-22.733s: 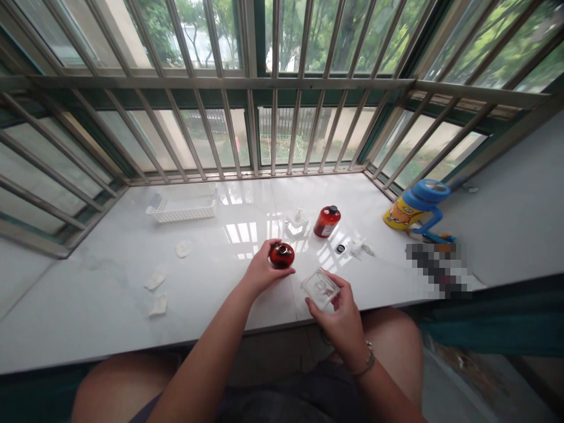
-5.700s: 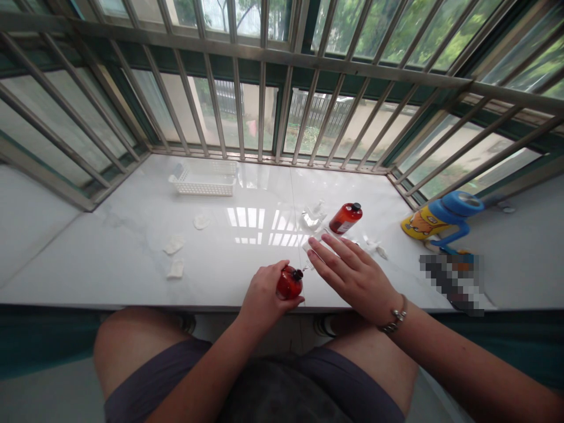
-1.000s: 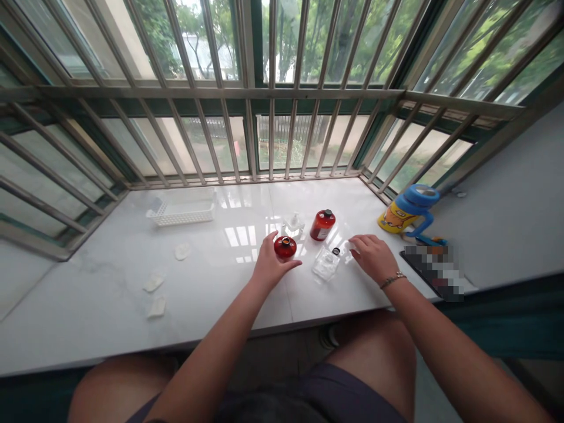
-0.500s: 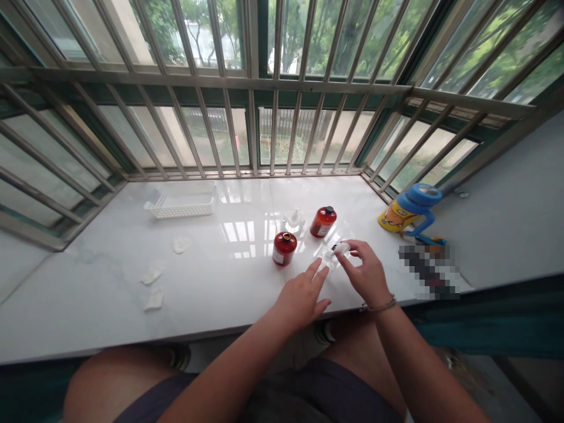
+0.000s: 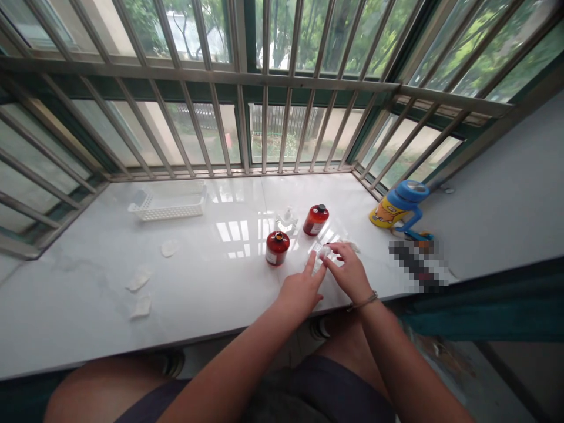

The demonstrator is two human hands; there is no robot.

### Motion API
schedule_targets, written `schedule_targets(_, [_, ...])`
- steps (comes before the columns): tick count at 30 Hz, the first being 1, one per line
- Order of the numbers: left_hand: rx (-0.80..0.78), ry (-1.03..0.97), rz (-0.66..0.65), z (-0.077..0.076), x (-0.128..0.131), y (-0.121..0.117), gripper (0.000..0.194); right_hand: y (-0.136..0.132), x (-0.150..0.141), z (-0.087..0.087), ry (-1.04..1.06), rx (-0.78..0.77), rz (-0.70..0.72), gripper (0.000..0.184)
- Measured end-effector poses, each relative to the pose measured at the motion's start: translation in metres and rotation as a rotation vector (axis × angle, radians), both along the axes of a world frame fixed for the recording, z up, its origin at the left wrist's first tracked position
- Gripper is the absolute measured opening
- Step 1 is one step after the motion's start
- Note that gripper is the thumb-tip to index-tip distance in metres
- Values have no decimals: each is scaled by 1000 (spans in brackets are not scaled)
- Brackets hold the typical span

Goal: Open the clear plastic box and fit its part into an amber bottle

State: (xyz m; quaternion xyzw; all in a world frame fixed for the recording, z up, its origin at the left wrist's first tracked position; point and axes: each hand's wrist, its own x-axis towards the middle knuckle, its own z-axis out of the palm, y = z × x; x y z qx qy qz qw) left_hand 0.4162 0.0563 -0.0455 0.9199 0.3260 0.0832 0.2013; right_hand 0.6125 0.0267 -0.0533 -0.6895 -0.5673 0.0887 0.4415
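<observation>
A short red bottle (image 5: 277,248) stands open on the white sill (image 5: 211,276), with no hand on it. A taller red bottle with a black cap (image 5: 315,219) stands behind it to the right. My left hand (image 5: 302,289) rests on the sill with a finger stretched toward a clear plastic piece (image 5: 318,254). My right hand (image 5: 349,271) pinches a small white object (image 5: 326,250) just above that piece. A clear pump part (image 5: 286,220) lies behind the short bottle.
A white slotted basket (image 5: 170,205) sits at the back left. Several crumpled white wipes (image 5: 140,279) lie on the left. A yellow mug with a blue lid (image 5: 399,205) stands at the right, near a blurred flat item (image 5: 418,264). Window bars (image 5: 264,117) close the back.
My left hand let go of the short red bottle and moved right to the clear piece. My right hand picked up the small white object and brought it over that piece.
</observation>
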Motion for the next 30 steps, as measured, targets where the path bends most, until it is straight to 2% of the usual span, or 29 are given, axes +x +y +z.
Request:
schedule_targets(4, [4,33,-14,-1,1,0,106,-8,2,-6,29,-28,4,38])
schedule_targets(8, [7,40,-14,-5,2,-2,107,-16,0,-10,118,-4,33,65])
schedule_targets(11, [-2,33,-4,-6,3,-3,108,-18,-1,-11,232,9,91,73])
schedule_targets(17, [58,134,-27,3,-1,-4,105,-20,-3,-9,293,19,-167,63])
schedule_targets(23, [121,163,-22,6,-1,-5,101,-19,-13,-10,416,-17,-20,76])
schedule_targets(28, [115,174,-23,5,1,-5,102,-17,-12,-17,443,23,-166,65])
schedule_targets(30, [112,176,-22,4,1,-5,102,-16,-11,-18,442,39,-184,66])
